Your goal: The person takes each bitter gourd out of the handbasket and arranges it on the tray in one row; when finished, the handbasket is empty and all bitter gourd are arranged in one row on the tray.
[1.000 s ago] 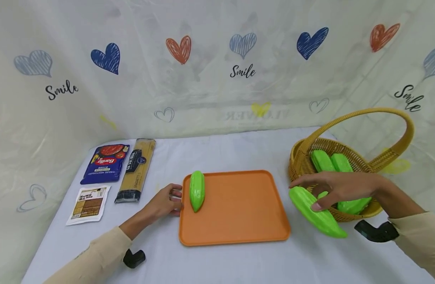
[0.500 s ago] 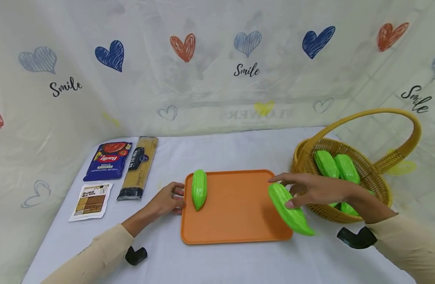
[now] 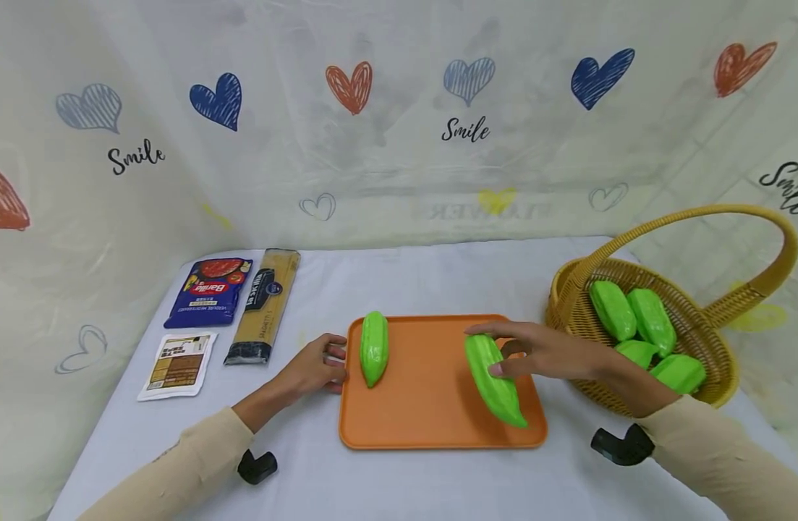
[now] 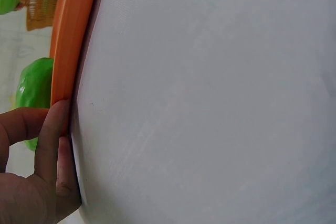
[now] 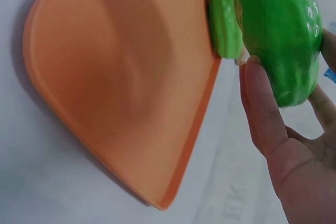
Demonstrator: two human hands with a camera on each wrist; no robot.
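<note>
In the head view, our right hand's grip (image 3: 529, 351) covers part of its green vegetable (image 3: 496, 391), our right forearm (image 3: 633, 378) hides some of the basket (image 3: 722, 369) at four o'clock, and the fine print on the white packet (image 3: 177, 367) at eight is too small to read. The right wrist view's top edge cuts off that vegetable at two o'clock and the orange tray (image 5: 121, 77) at twelve, while the left wrist view crops our left hand's grip (image 4: 43, 167) at eight.
</note>
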